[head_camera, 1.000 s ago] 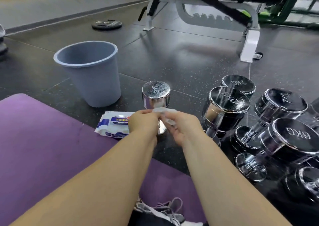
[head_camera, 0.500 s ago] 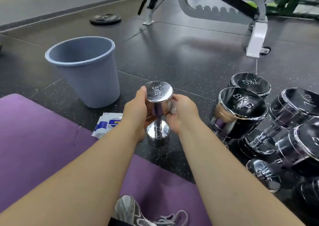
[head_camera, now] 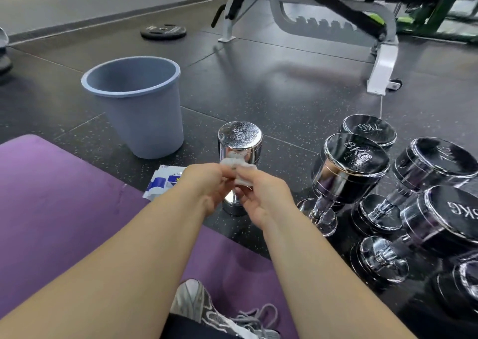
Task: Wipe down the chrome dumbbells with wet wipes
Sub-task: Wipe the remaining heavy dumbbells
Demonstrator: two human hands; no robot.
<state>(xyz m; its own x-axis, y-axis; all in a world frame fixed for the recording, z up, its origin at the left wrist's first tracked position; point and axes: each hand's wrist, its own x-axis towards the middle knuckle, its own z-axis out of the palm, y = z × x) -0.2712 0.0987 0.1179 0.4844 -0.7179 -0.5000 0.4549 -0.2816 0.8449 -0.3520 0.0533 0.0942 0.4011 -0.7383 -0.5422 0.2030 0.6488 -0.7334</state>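
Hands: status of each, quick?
Left hand: closed, pinching the wet wipe.
Right hand: closed, pinching the same wet wipe.

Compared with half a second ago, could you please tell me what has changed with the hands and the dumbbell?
Both hands have come off the top head of the 5KG dumbbell and drawn back toward the person; left hand and right hand now pinch the wipe between them. The dumbbell stays upright; bin and wipe pack are unmoved.

Stamped on tops: 5KG dumbbell [head_camera: 240,138]; 8KG dumbbell [head_camera: 355,155]; 7KG dumbbell [head_camera: 368,128].
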